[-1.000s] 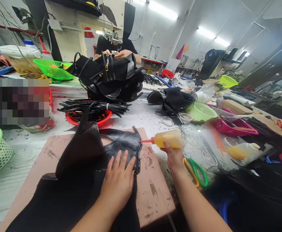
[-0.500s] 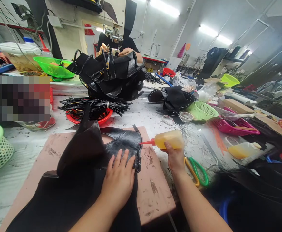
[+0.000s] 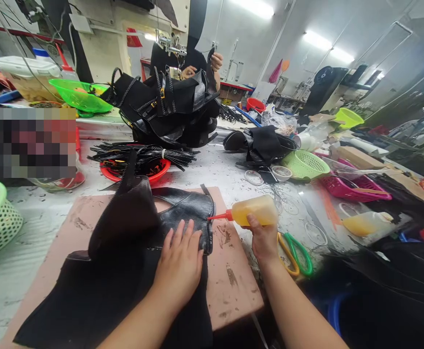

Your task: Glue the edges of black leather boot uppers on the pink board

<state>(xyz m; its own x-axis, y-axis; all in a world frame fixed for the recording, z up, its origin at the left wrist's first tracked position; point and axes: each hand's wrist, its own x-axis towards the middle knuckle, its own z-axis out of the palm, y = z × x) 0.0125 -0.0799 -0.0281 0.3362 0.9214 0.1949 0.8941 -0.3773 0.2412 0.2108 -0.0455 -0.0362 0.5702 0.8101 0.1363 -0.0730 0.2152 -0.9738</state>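
Black leather and fabric pieces (image 3: 124, 286) lie on a pinkish board (image 3: 233, 291). My left hand (image 3: 180, 259) rests flat on them, fingers spread. My right hand (image 3: 264, 237) is wrapped round a squeeze bottle (image 3: 257, 210) of yellowish liquid, tilted nearly level. Its thin red nozzle (image 3: 219, 216) points left, the tip at the stitched right edge of the leather piece (image 3: 186, 211). Green and orange scissor handles (image 3: 297, 254) lie just right of my right wrist.
A bundle of black strips (image 3: 142, 157) lies over a red basket (image 3: 155, 175). Behind it is a black pile (image 3: 168, 109); a person's hand (image 3: 216, 62) shows near a sewing machine. Green baskets (image 3: 1, 220) (image 3: 306, 165) stand left and right; a second bottle (image 3: 366, 223) lies right.
The nozzle tip has shifted slightly left and down along the leather's edge. My left hand stays in place. Across the table, the other person's hand has risen with a black piece.
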